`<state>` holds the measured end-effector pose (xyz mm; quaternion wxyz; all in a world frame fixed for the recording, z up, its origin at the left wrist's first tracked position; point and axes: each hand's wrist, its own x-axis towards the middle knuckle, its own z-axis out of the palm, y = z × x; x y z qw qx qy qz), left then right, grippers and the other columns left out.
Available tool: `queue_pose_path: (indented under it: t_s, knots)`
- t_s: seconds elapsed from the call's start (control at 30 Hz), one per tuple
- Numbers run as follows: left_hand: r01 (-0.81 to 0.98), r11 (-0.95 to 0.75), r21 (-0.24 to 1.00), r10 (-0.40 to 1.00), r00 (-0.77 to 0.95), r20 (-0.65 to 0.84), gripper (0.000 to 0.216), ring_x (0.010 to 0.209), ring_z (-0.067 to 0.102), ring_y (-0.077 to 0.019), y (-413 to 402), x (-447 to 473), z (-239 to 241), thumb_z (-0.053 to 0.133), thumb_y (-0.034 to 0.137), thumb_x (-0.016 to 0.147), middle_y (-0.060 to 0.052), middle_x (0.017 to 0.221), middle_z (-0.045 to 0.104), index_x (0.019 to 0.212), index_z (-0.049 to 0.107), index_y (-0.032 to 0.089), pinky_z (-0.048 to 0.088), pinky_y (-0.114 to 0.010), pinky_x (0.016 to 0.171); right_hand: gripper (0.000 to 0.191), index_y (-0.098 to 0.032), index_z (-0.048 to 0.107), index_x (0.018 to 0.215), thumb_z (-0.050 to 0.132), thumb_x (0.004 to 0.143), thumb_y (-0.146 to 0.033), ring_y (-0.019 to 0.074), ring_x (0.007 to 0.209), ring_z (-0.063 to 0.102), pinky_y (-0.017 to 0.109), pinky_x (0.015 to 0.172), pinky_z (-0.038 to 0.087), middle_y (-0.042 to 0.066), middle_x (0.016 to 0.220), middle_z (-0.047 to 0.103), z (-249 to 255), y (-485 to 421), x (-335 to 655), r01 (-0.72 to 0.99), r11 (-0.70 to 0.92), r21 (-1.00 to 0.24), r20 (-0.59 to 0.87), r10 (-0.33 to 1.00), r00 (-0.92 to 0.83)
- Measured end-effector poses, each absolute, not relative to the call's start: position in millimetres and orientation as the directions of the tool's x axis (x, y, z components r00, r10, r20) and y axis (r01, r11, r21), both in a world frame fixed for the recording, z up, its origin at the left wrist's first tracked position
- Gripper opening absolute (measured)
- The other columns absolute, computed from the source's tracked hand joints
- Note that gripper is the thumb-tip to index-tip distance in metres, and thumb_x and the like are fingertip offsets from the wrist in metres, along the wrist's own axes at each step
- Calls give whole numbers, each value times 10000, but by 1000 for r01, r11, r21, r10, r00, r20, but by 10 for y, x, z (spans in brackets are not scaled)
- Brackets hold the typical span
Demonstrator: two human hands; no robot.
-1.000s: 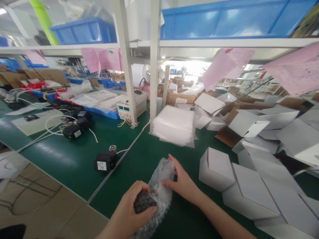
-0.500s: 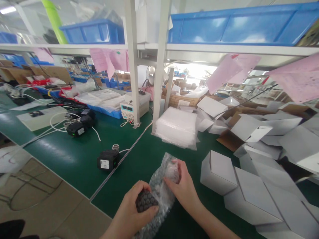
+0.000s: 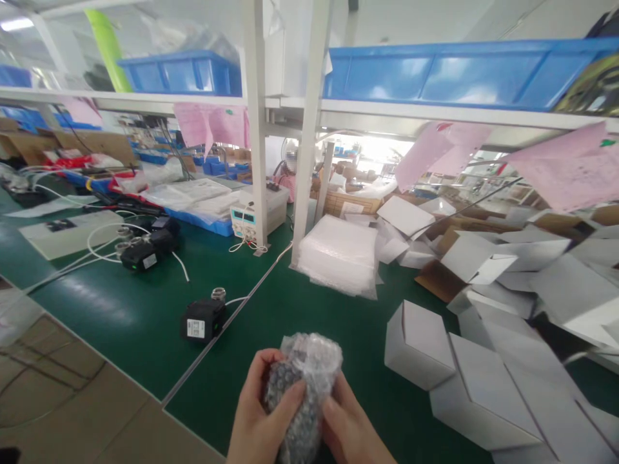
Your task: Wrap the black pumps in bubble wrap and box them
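Observation:
A dark part wrapped in a clear bubble-wrap bag (image 3: pixel 305 377) is held upright at the bottom centre, above the green bench mat (image 3: pixel 290 303). My left hand (image 3: pixel 261 419) grips its left side, thumb across the front. From the right, my right hand (image 3: pixel 351 432) clasps the same bundle. The bag's loose top is folded over the part. A black boxed device with a metal fitting (image 3: pixel 203 317) lies on the mat just to the left. A small white carton (image 3: pixel 418 341) stands to the right.
A stack of clear bubble bags (image 3: pixel 338 254) lies behind the bundle by the white shelf posts (image 3: pixel 307 129). Several white cartons (image 3: pixel 507 270) are heaped on the right. More black devices with white cables (image 3: pixel 142 248) and a bench power supply (image 3: pixel 244 219) sit at left.
My right hand folded the bag's open end over the part and came back to the bundle. Both hands lifted it off the mat and closer to me.

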<state>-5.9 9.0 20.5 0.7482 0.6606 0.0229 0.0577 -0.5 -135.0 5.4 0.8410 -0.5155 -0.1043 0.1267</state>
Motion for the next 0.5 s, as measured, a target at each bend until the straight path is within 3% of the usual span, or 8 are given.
queue_pose_path:
  t_s: [0.1,0.2,0.33,0.4,0.5]
  knots:
    - [-224,-2,975,106,969,223,317,870,602,-198,-157,-101,194,597,424,917,-17,1027,578,1123,457,228,500,-293,799,854,-218,559,1285,984,595,-486,318,1162,650,418,992,510,127,1258,671,173,-1438,-13,-134,497,-857,41,325,945]
    - [-372,-148,916,6,926,377,197,982,595,-224,-317,-87,183,492,369,1002,-50,1123,575,1154,489,242,501,-352,885,783,-175,591,1213,991,593,-439,323,1078,680,411,928,529,149,1174,699,223,-1679,9,-83,479,-874,51,259,965]
    - [-527,-328,784,-165,849,502,214,1111,575,-265,-333,121,235,443,378,1047,-70,1135,615,1073,616,254,489,-408,946,780,-158,605,1192,991,575,-442,332,1083,682,451,992,508,149,1136,706,160,-2062,-2,-32,473,-880,51,160,986]
    - [-585,-340,737,-218,811,543,198,1054,610,-240,-328,294,310,477,378,1044,-63,1091,636,1049,623,244,519,-365,912,804,-151,605,1230,978,587,-460,330,1094,682,467,1028,489,145,1124,710,143,-2219,-20,-108,505,-856,-4,203,979]
    - [-650,-356,671,-235,757,609,178,1037,628,-228,-443,575,512,546,380,1007,-66,1089,647,1024,616,217,527,-346,908,723,-134,635,1239,909,669,-484,336,1107,679,465,1017,499,146,1094,712,173,-2370,-11,-226,524,-821,-20,370,929]
